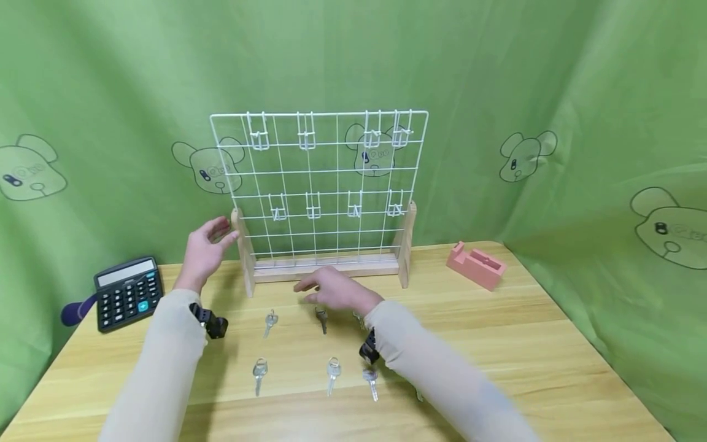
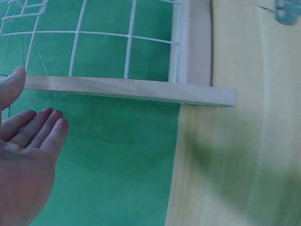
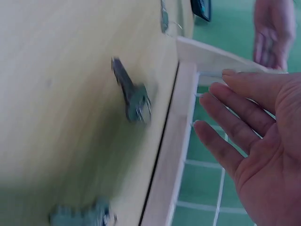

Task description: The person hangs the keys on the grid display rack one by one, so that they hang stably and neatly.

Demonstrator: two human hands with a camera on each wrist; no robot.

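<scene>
Fingers of both hands spread, empty: left hand (image 1: 205, 253) beside rack (image 1: 323, 196); right hand (image 1: 337, 291) above key (image 1: 322, 318).

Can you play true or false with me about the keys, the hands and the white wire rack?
1. Both hands are empty. True: the left hand and the right hand have straight fingers and hold nothing.
2. A key hangs on every hook of the wire rack. False: the hooks are bare; the keys lie on the table.
3. The calculator is at the table's left side. True.
4. The pink block sits between the two hands. False: it sits to the right of the rack, away from both hands.
5. The left hand grips the rack's top wire. False: it is open beside the rack's left wooden post.
</scene>
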